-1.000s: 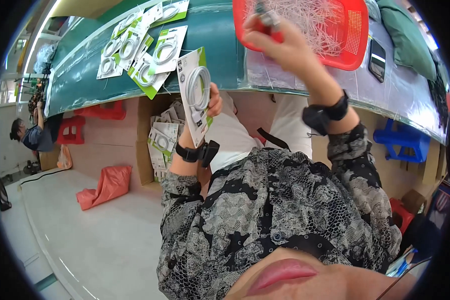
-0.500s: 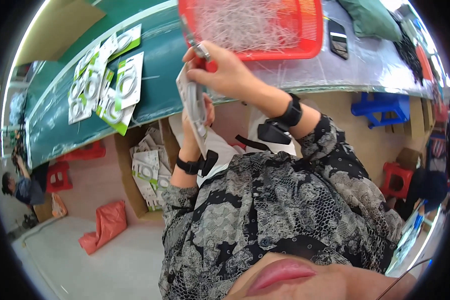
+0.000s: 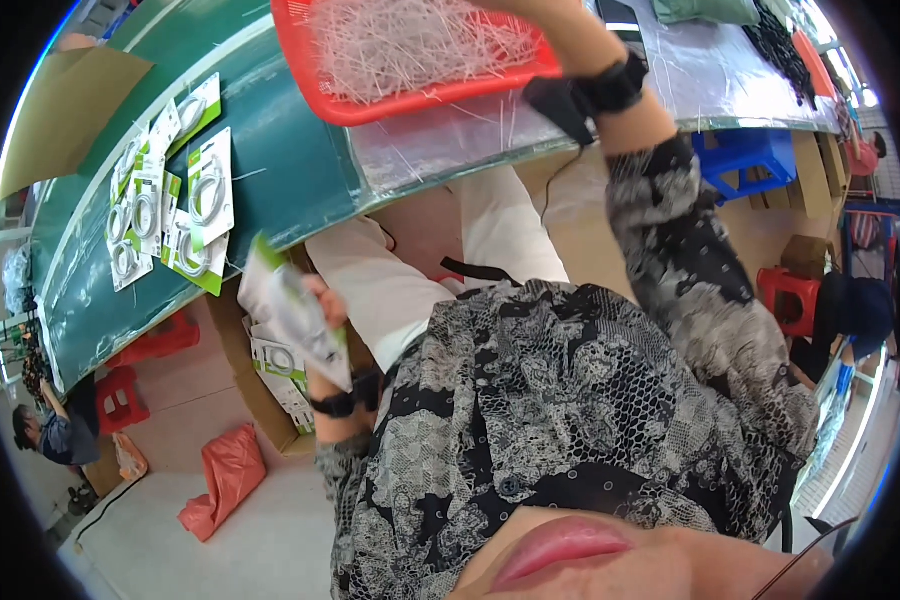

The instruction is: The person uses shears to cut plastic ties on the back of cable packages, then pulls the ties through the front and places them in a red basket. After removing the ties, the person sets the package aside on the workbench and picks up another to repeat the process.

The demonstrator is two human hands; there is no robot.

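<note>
My left hand is closed on a carded cable pack, a white and green card with a coiled pale cable under clear plastic. The pack is tilted and a little blurred, held in front of the table edge above an open cardboard box. My right arm reaches over the red plastic basket, which holds a heap of thin clear plastic strips. Only the base of my right hand shows at the top edge; its fingers are out of sight, as is anything in them.
Several similar packs lie piled on the green table at left. More packs sit inside the box. A red bag lies on the floor. Blue and red stools stand at right. Another person is at far left.
My left hand has carried the pack down and left, toward the box. My right hand has left the pack and swung up and right over the basket; its metal tool is no longer visible.
</note>
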